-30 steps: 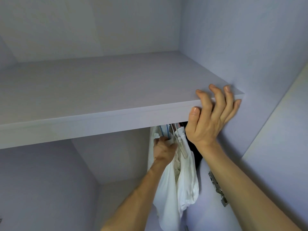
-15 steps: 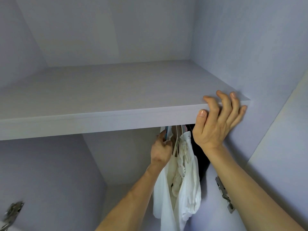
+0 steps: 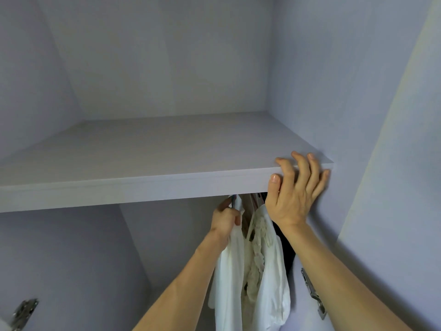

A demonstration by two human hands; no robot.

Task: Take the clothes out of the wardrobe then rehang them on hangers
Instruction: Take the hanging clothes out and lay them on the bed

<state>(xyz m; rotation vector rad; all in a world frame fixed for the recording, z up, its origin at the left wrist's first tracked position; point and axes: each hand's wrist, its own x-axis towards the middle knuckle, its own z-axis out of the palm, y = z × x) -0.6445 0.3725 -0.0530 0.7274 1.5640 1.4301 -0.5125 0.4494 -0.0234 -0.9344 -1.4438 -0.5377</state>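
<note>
The left hand [image 3: 226,219], at six o'clock under the shelf [image 3: 152,187], grips a white garment [image 3: 232,271] near its hanger top. At four o'clock, the right hand [image 3: 292,194] hooks its fingers [image 3: 299,163] over the shelf's front edge.

open space left of clothes [image 3: 253,271], shelf [image 3: 133,185] low overhead

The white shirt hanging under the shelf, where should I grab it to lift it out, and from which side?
Take the white shirt at its top, by the hanger neck just under the shelf, where the left hand is closed now. Come from the open left side: other garments crowd its right, and the rail itself is hidden.
</note>
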